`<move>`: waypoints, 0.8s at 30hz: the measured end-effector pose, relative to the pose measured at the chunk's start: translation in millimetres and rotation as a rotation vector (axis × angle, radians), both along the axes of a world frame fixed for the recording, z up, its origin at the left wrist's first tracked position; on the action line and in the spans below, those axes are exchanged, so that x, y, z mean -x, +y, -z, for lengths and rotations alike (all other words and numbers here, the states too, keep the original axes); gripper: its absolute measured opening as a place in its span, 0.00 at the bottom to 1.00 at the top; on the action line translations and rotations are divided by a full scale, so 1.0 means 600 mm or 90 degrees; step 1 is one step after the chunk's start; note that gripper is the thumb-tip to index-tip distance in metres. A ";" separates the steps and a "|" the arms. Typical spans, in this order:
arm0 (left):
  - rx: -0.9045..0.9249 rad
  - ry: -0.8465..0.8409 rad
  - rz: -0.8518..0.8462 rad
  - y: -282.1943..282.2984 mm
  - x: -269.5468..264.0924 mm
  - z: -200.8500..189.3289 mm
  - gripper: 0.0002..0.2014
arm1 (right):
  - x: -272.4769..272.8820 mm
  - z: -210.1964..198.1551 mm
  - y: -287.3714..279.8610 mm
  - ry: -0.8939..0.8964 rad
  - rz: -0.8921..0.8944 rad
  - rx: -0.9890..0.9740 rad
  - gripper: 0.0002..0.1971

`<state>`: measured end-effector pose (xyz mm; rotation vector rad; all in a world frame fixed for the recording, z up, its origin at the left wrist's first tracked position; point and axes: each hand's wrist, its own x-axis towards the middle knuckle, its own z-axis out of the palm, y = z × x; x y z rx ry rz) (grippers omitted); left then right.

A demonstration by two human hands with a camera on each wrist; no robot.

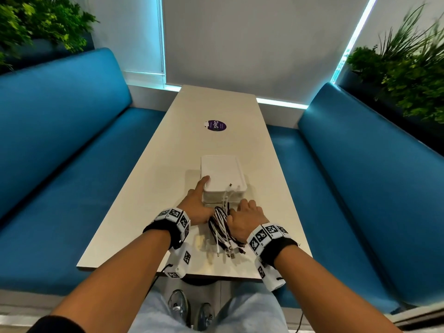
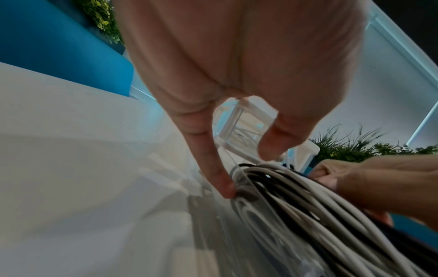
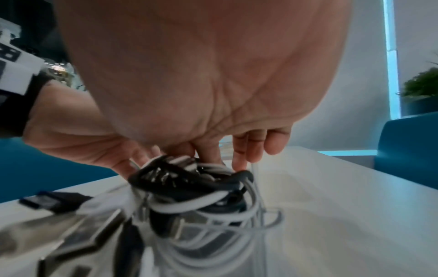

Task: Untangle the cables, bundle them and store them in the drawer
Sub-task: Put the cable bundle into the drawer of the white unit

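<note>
A: In the head view, where is the cable bundle [image 1: 222, 227]?
B: At lower centre, on the table [image 1: 144, 188], clamped in the right hand [image 1: 245, 218]. The left hand [image 1: 197, 204] is relaxed, forefinger straight on the white drawer unit [image 1: 222, 179].
A: And the left wrist view?
B: The clear drawer [image 2: 239, 129] holds thin cables.
A: The right wrist?
B: The fingers [image 3: 239, 155] curl over the bundle.

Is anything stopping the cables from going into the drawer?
Nothing solid blocks them. The cables are held by the right hand at the clear drawer, pulled out in front of the white box. The left hand rests beside it, thumb on the box.
</note>
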<state>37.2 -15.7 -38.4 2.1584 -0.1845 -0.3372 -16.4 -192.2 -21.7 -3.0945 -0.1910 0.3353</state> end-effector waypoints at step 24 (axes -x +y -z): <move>-0.185 -0.102 -0.002 -0.005 0.017 0.009 0.61 | -0.014 0.006 0.004 -0.197 0.022 -0.332 0.19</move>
